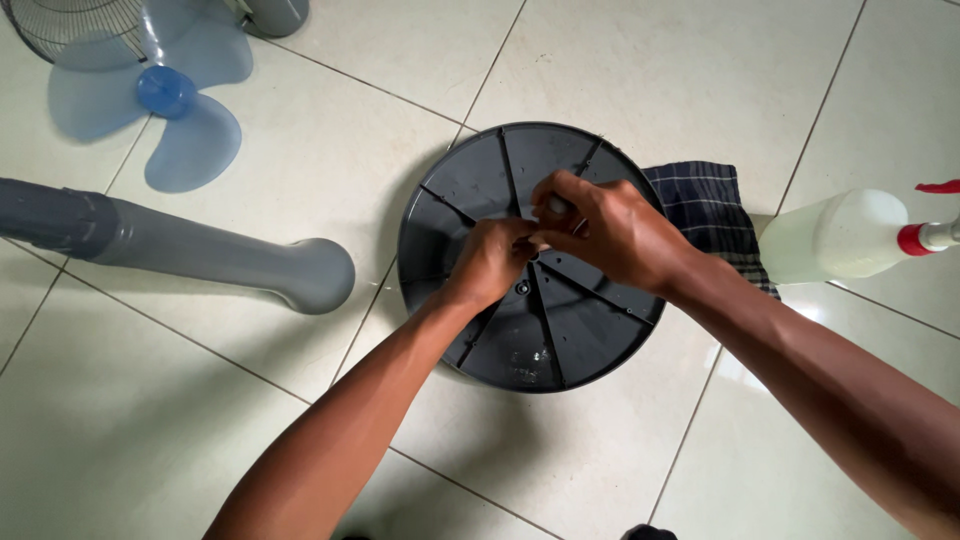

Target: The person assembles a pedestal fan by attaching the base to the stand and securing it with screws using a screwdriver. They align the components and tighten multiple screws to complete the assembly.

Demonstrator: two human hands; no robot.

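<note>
grey pole [200,248], blue blades [165,100], checked cloth [710,205], spray bottle [850,235] ring the base [500,350]

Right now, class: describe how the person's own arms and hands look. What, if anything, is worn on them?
Both forearms are bare, with no sleeves in view. The left hand and right hand wear no gloves, and no watch, bracelet or ring shows. Nothing is marked on them.

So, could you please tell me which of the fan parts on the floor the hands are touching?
The round dark base, lying underside up in the middle. Both the left hand and right hand meet at its centre; the grey column and blue blade lie apart, untouched.
</note>
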